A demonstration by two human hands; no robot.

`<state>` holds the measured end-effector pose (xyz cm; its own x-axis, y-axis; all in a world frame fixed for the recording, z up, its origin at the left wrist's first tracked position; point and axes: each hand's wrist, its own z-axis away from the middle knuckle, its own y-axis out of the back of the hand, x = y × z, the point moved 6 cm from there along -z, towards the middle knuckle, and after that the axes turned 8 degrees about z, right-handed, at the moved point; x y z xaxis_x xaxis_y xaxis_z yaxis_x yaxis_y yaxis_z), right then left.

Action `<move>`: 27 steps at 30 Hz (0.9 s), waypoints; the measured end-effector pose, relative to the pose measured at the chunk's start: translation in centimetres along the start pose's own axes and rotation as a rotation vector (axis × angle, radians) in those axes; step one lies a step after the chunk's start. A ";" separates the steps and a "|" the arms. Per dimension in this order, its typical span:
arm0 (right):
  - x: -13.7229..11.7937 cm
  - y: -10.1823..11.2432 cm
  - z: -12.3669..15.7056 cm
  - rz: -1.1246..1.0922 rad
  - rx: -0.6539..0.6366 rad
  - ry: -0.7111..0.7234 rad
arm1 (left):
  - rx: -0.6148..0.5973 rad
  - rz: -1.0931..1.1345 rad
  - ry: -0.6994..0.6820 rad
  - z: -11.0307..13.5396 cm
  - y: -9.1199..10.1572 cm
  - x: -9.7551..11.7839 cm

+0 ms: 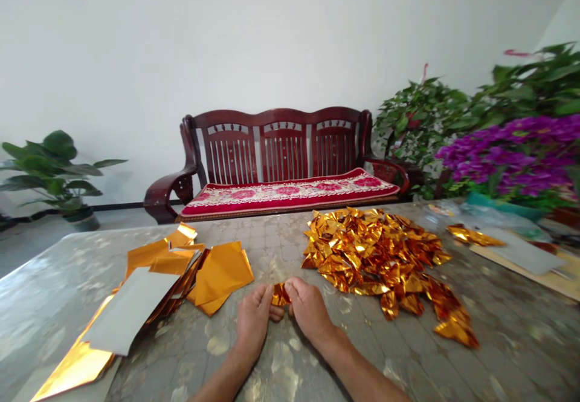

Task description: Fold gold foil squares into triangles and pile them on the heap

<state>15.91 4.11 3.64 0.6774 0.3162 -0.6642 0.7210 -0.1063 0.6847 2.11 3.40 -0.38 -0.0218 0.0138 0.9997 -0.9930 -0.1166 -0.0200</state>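
Note:
Between my two hands is a small piece of folded gold foil paper [281, 294], held just above the table near its front. My left hand [254, 317] pinches its left end, and my right hand [310, 308] grips the right end, thumb on top. The fingers hide both ends of the piece. To the left lie stacked flat sheets of gold foil paper [222, 274], some with the grey back up. On the right spreads a large heap of folded gold foil pieces [362, 251].
A patterned cover lies over the table [226, 366]. Plastic bags, a grey sheet [525, 249] and a board sit at the right edge, beside purple flowers [512, 154]. Behind the table stands a dark wooden bench [283, 148] with a red floral cushion. A potted plant [58, 172] is at left.

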 end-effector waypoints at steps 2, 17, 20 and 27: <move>-0.1 0.8 -0.2 0.035 -0.009 0.043 | -0.020 -0.002 0.007 0.2 -0.3 0.2; 6.0 15.1 -1.7 0.601 0.422 -0.172 | -0.211 -0.433 -0.061 -1.3 -0.7 1.3; 7.7 17.3 -1.3 0.642 0.483 -0.280 | -0.240 -0.549 -0.120 -1.8 -2.0 2.0; 11.1 20.7 -0.4 0.695 0.569 -0.471 | -0.241 -0.661 -0.222 -3.3 -6.2 4.5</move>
<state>38.31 5.81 10.51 0.8733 -0.3775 -0.3081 0.0248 -0.5970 0.8018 7.82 7.42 4.15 0.5887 -0.1984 0.7836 -0.7893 0.0682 0.6102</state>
